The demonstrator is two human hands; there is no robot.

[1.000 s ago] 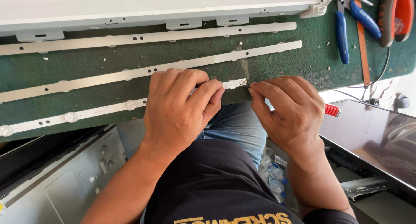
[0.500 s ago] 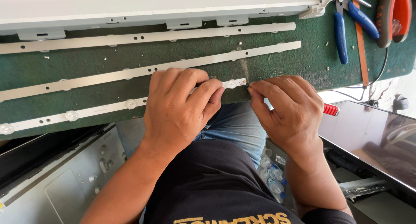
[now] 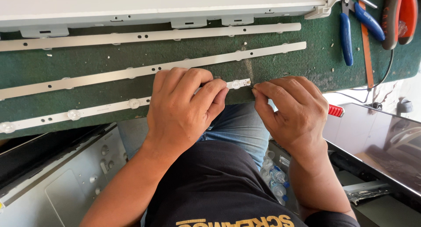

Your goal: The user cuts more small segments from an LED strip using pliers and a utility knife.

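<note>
Three thin white strips lie along the green felt worktop (image 3: 307,69), and the nearest strip (image 3: 101,109) carries small clear domes (the leftmost sits close to the picture's edge). It looks like a flimsy, flat length of metal or board, so it could bend or kink if it is levered against the worktop's edge.

On its right part the left hand (image 3: 182,108) presses down, fingers curled over it and holding it flat; a slip here could knock a dome loose, since each seems only stuck on.

At the strip's right end the right hand (image 3: 294,110) pinches thumb and forefinger narrowly at the tip, with a slim tool whose red handle (image 3: 336,110) pokes out behind the palm. What the fingers grip is too small to tell. A hard tug might tear the end connector.

Further right lie blue-handled pliers (image 3: 346,38) and orange-handled cutters (image 3: 397,14), rubbery grips on the coarse felt.
</note>
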